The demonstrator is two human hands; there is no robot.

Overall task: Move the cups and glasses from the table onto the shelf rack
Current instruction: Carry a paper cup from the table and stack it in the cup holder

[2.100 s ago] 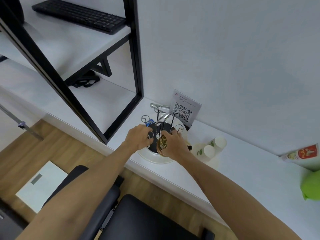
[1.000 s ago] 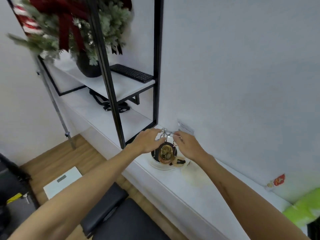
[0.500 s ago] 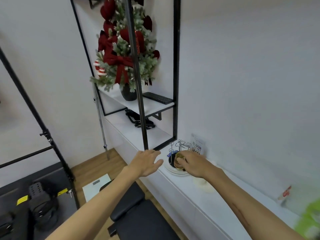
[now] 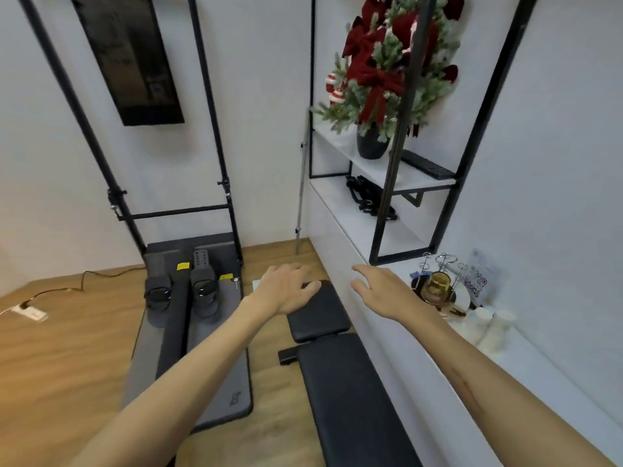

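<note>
An amber glass [image 4: 437,285] hangs upside down on the wire cup rack [image 4: 444,264], which stands on a round white tray [image 4: 463,298] on the white counter at the right. My right hand [image 4: 382,291] hovers left of the rack with fingers spread, holding nothing. My left hand [image 4: 288,288] floats over the black bench pad, fingers relaxed and empty. White paper cups [image 4: 488,326] lie on the counter just past the tray.
A black padded bench [image 4: 340,372] runs below my arms beside the white counter [image 4: 421,375]. A black-framed shelf [image 4: 387,183] holds a keyboard, straps and a decorated tree in a vase. Exercise equipment [image 4: 188,298] sits on the wooden floor at the left. A QR card [image 4: 478,281] leans behind the rack.
My right hand has let go of the amber glass, which stays on the rack. Both hands have pulled back to the left, and the view has swung left toward the room.
</note>
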